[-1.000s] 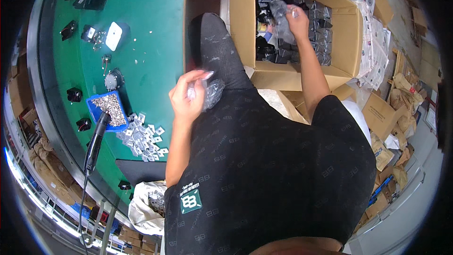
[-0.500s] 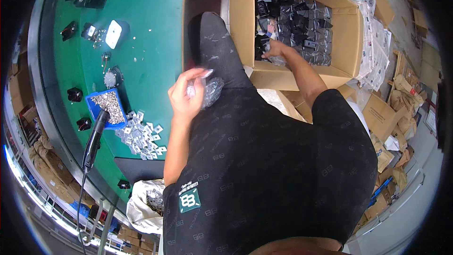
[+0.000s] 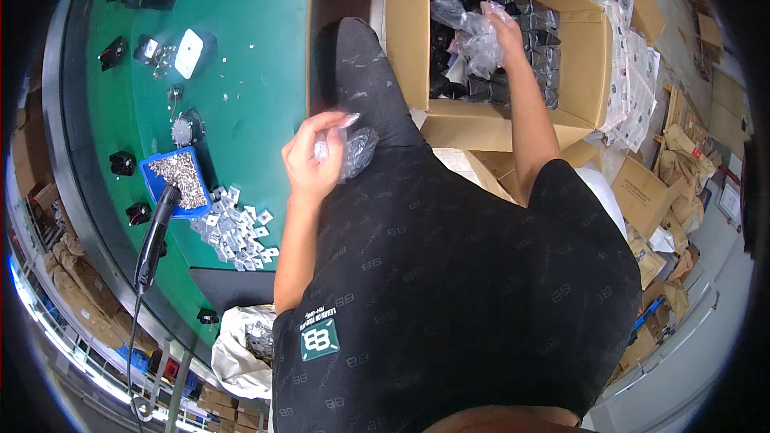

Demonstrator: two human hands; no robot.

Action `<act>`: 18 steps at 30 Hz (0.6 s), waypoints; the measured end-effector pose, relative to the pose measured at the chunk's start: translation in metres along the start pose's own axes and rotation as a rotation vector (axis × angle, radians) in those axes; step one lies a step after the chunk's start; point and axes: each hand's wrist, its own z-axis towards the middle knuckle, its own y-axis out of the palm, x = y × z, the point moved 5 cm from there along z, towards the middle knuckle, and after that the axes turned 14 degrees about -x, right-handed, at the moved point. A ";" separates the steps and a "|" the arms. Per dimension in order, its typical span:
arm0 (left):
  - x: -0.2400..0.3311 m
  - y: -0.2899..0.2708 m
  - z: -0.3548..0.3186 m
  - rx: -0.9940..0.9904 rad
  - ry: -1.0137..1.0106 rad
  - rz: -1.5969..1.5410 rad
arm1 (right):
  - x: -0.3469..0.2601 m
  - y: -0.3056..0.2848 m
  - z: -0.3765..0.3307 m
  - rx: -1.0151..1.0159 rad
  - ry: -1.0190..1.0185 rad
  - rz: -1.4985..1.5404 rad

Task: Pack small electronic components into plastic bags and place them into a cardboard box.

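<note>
Right hand (image 3: pixel 504 28) is hanging over the cardboard carton (image 3: pixel 409 40), grip pinching a loose clear bag (image 3: pixel 481 48) near its upper edge. Bag is spreading over the bagged dark parts (image 3: pixel 545 56); whether it is touching them, or holding anything itself, I cannot tell. Left hand (image 3: pixel 314 160) is staying beside the dark-trousered leg (image 3: pixel 361 72), fingers curling around a crumpled clear wrap (image 3: pixel 359 152); contents, if any, not readable.

On handling well, my judgement: film this thin is probably clinging, so keeping the right grip on a single layer and lifting straight up should be freeing it without dragging neighbouring parts. Keeping the left grip light, the wrap's edge facing the other hand, is likely saving a regrasp. Keeping both wraps clear of the worktop (image 3: pixel 249 96) seems wise, as the loose metal plates (image 3: pixel 241 232) and the filled blue tray (image 3: pixel 196 212) could be snagging film.

Against the frame half a second back: right hand is now sitting farther up the carton, no longer reaching low at its near-left corner, and a broad sheet of clear film is showing beneath it. Left hand is keeping nearly the same pose. Black screwdriver (image 3: pixel 154 236) is still leaning on the tray.
</note>
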 end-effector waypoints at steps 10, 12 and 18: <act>-0.001 0.000 0.000 0.004 0.008 -0.009 | 0.126 -0.017 -0.039 -0.705 0.352 -1.648; 0.003 0.000 0.001 -0.006 -0.003 0.035 | 0.125 -0.008 -0.036 -0.712 0.378 -1.708; 0.005 0.001 0.001 -0.004 -0.014 0.027 | 0.081 0.013 0.002 -0.345 0.054 -1.594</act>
